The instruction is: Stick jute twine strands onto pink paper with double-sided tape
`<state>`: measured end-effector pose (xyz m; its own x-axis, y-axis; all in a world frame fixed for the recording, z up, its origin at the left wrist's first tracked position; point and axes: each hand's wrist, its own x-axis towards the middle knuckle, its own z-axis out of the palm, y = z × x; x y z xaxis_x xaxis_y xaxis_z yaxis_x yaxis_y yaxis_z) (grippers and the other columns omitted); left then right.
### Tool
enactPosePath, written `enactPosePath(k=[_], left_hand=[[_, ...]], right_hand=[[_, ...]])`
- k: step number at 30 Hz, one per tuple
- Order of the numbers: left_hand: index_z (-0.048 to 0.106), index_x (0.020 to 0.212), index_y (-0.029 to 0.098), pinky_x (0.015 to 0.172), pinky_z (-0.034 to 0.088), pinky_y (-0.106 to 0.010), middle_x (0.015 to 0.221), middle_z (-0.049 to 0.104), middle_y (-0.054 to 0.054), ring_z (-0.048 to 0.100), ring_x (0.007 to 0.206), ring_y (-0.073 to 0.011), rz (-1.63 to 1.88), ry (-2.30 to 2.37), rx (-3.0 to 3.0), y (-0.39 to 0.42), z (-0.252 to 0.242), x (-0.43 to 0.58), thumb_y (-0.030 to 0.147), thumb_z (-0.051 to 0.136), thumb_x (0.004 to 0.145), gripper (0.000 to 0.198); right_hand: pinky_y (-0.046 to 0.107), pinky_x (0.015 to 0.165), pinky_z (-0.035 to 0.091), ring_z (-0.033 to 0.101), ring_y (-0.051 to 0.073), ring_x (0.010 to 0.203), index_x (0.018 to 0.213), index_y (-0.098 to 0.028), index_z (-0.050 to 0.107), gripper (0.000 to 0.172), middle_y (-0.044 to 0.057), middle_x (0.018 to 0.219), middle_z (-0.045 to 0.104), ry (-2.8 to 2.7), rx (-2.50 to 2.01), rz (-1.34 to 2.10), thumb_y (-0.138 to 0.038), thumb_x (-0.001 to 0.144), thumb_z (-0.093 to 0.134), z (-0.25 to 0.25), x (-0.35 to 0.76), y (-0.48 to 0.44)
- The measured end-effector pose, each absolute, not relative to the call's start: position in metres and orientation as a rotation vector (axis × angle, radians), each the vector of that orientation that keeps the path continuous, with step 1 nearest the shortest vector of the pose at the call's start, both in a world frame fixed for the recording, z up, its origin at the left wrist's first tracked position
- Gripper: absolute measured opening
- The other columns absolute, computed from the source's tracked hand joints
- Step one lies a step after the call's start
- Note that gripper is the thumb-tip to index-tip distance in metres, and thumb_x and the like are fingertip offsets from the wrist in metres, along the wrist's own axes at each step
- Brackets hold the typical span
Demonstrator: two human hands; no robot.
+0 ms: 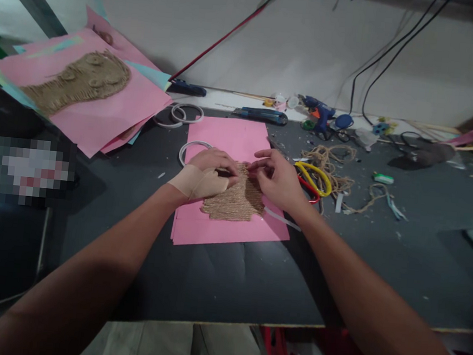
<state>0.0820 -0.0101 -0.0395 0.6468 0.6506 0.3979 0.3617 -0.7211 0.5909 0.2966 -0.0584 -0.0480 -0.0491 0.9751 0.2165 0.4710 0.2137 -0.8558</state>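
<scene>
A patch of glued jute twine rows [236, 200] lies on a pink paper sheet [228, 135] on the dark table. My left hand [207, 172], its wrist wrapped in a tan bandage, rests on the patch's upper left with fingers pressed down on the twine. My right hand [276, 178] sits at the patch's upper right edge, fingers pinched together on the twine strand at the top row. The two hands nearly meet over the patch's top edge.
Yellow and red scissors [314, 176] and loose twine [330, 158] lie right of the sheet. Tape rolls [186, 114], a utility knife [261, 115] and a blue glue gun [320, 112] sit behind. More pink sheets with a finished twine shape [78, 81] lean at left.
</scene>
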Motion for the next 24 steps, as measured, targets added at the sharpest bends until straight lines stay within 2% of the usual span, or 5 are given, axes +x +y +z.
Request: enactPosePath(k=[12, 24], left_hand=[[0.077, 0.077, 0.022, 0.093, 0.054, -0.042, 0.091, 0.081, -0.004, 0.071, 0.091, -0.0211, 0.844, 0.799, 2.411, -0.0110, -0.0377, 0.0820, 0.021, 0.070, 0.082, 0.009], [0.077, 0.078, 0.023, 0.095, 0.054, -0.040, 0.093, 0.081, -0.003, 0.072, 0.093, -0.0215, 0.820, 0.820, 2.383, -0.0101, -0.0377, 0.0828, 0.024, 0.071, 0.082, 0.007]], right_hand=[[0.042, 0.087, 0.062, 0.074, 0.022, 0.092, 0.104, -0.022, 0.055, 0.026, 0.008, 0.095, 0.074, -1.559, -1.362, 0.857, -0.010, 0.081, 0.055, -0.0471, 0.2944, -0.0564], [0.042, 0.088, 0.062, 0.073, 0.021, 0.090, 0.104, -0.023, 0.056, 0.023, 0.009, 0.098, 0.073, -1.568, -1.336, 0.879, -0.014, 0.084, 0.057, -0.0495, 0.2956, -0.0557]])
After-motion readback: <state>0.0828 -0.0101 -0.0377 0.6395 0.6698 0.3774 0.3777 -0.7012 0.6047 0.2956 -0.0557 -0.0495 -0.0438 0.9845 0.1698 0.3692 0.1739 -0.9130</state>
